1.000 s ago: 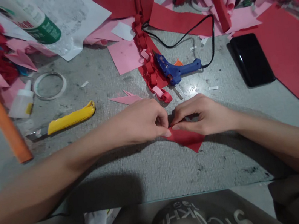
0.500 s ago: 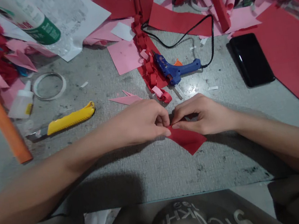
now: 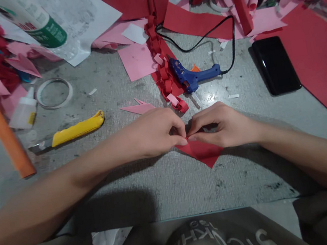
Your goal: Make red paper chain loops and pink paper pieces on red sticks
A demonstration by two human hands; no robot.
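A small piece of red paper is pinched along its upper edge by both hands, its lower corner pointing toward me. My left hand grips it between thumb and fingers. Close beside, my right hand pinches the same edge, fingertips almost touching the left ones. The fingers cover the upper part of the paper. Just beyond my left hand lie a folded pink paper piece and a red paper chain with a few pink links. A blue glue gun rests right of the chain.
A yellow utility knife, an orange paper strip, a tape roll and a small glue bottle lie at left. The glue gun's black cord loops behind it. At right, a black phone-like object borders red sheets.
The red paper has shifted slightly in my fingers, and more of its left part shows below my left thumb. Both hands stay in nearly the same place.
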